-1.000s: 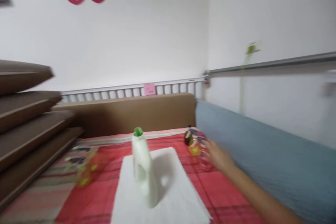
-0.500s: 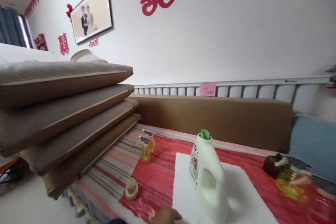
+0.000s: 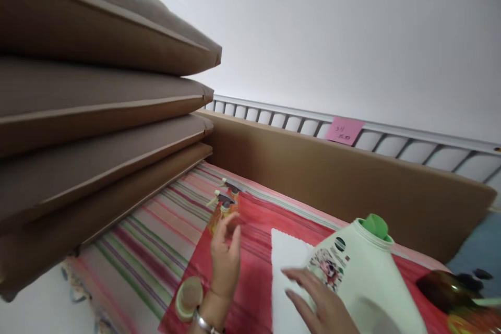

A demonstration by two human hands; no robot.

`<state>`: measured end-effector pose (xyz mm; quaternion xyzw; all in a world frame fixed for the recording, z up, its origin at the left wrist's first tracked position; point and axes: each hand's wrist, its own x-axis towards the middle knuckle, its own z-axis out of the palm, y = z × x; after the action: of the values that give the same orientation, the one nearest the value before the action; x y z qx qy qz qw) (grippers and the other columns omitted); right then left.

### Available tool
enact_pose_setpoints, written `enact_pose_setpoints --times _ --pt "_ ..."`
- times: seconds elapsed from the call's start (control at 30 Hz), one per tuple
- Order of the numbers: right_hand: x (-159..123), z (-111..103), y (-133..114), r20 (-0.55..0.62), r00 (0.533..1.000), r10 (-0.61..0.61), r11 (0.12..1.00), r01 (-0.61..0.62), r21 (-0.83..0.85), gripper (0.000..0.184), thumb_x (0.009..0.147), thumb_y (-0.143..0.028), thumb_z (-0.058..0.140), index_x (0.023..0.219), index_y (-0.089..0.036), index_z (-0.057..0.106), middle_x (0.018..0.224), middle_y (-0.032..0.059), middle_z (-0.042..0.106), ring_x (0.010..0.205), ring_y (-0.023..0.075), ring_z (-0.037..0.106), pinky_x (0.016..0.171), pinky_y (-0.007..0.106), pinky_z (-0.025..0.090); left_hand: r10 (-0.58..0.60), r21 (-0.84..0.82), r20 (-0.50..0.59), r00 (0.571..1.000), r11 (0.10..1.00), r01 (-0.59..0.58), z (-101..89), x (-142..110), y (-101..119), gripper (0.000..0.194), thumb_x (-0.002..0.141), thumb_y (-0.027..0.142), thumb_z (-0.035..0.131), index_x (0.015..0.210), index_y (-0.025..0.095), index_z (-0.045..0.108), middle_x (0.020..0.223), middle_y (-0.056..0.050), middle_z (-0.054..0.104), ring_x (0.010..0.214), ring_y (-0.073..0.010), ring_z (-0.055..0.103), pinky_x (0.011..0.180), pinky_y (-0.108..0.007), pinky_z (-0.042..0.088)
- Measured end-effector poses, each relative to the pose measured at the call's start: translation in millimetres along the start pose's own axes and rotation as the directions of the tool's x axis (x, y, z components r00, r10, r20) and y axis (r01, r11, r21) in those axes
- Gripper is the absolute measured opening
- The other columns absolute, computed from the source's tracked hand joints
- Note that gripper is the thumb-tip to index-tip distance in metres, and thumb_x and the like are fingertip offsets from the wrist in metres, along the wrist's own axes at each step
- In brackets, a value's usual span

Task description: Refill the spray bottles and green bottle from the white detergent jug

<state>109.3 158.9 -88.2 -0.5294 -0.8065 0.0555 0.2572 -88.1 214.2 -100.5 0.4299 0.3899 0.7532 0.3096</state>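
From my end, cushions (image 3: 97,78) stack at far left. A cap (image 3: 189,297) sits nearer me than the two spray bottles (image 3: 224,205). My left hand (image 3: 226,258), thumb and fingers curved apart, is just before those. Past the white sheet (image 3: 285,255), my right hand (image 3: 319,297) spreads its fingers before the pale-green jug (image 3: 371,271); contact I can't tell. A dark bottle (image 3: 440,289) is rightmost.
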Motion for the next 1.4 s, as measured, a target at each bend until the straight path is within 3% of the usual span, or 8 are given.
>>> enact_pose_setpoints --times 0.2,0.37,0.53,0.73,0.9,1.1,1.27,1.4 --pt "165.6 51.1 -56.9 0.000 0.999 -0.046 0.999 0.046 -0.009 0.042 0.077 -0.022 0.055 0.118 -0.018 0.052 0.120 0.0093 0.059 0.114 0.0214 0.050 0.097 0.034 0.038 -0.128 -0.137 -0.237 0.963 0.986 0.098 -43.0 31.2 0.8 0.029 0.080 0.033 0.057 0.106 0.021 0.055 0.106 -0.006 0.062 0.086 -0.0154 0.062 0.081 -0.031 0.049" --pt "211.6 97.2 -65.3 0.079 0.994 0.080 0.997 -0.078 -0.023 0.023 0.071 -0.023 0.062 0.093 -0.018 0.064 0.085 0.0098 0.069 0.082 0.0256 0.063 0.068 0.033 0.044 -0.166 -0.063 -0.245 0.955 0.986 0.156 -73.9 49.1 -10.2 0.029 0.078 0.032 0.057 0.105 0.021 0.055 0.103 -0.005 0.062 0.088 -0.0162 0.060 0.080 -0.031 0.048" --pt "194.4 70.4 -52.6 0.073 0.986 0.149 0.988 -0.151 0.024 0.013 0.072 -0.028 0.060 0.083 -0.021 0.062 0.079 0.0037 0.068 0.076 0.0213 0.062 0.064 0.028 0.039 -0.238 0.150 -0.042 0.970 0.959 0.242 -73.8 46.7 -28.7 0.036 0.073 0.030 0.061 0.107 0.017 0.056 0.106 -0.010 0.063 0.099 -0.0227 0.058 0.088 -0.039 0.045" --pt "148.8 -0.4 -63.6 0.069 0.977 0.200 0.972 -0.207 0.112 0.017 0.071 -0.038 0.060 0.068 -0.021 0.056 0.059 -0.0034 0.060 0.058 0.0163 0.057 0.054 0.025 0.038 -0.153 0.409 0.285 0.946 0.912 0.024 -37.4 5.6 -32.3 0.097 0.046 0.027 0.083 0.132 0.022 0.038 0.136 -0.013 0.044 0.128 -0.0324 0.036 0.106 -0.049 0.027" --pt "116.2 -27.6 -77.6 0.021 0.976 0.218 0.961 -0.219 0.170 0.019 0.072 -0.039 0.060 0.068 -0.020 0.056 0.059 -0.0040 0.057 0.057 0.0150 0.056 0.053 0.025 0.039 -0.064 0.368 0.365 0.929 0.926 -0.081 -13.3 -16.2 -26.5 0.081 0.057 0.030 0.075 0.129 0.020 0.039 0.125 -0.012 0.052 0.119 -0.0296 0.046 0.101 -0.048 0.036" --pt "77.4 -13.4 -62.7 -0.115 0.907 0.405 0.706 -0.231 0.669 0.045 0.068 -0.042 0.066 0.104 -0.019 0.053 0.091 0.0064 0.069 0.086 0.0212 0.063 0.077 0.035 0.048 0.038 0.390 0.354 0.934 0.902 -0.184 -2.8 -24.6 -21.4 0.068 0.062 0.032 0.070 0.123 0.019 0.041 0.114 -0.011 0.055 0.110 -0.0289 0.051 0.093 -0.047 0.042" --pt "60.0 18.4 -55.1 -0.140 0.853 0.503 0.658 -0.273 0.702 0.038 0.066 -0.039 0.068 0.094 -0.015 0.061 0.098 0.0128 0.069 0.092 0.0266 0.064 0.084 0.042 0.047 0.051 0.421 0.425 0.904 0.873 -0.247 -1.8 -33.6 -15.7 0.066 0.065 0.033 0.068 0.123 0.017 0.041 0.116 -0.013 0.054 0.109 -0.0296 0.050 0.094 -0.049 0.042" --pt "59.1 22.7 -54.5 -0.168 0.818 0.550 0.654 -0.298 0.695 0.040 0.064 -0.043 0.069 0.092 -0.014 0.062 0.094 0.0124 0.070 0.089 0.0283 0.064 0.079 0.042 0.049 0.049 0.446 0.456 0.889 0.852 -0.276 -3.3 -36.8 -9.1 0.067 0.065 0.034 0.068 0.124 0.018 0.040 0.117 -0.013 0.054 0.109 -0.0305 0.050 0.094 -0.051 0.042"
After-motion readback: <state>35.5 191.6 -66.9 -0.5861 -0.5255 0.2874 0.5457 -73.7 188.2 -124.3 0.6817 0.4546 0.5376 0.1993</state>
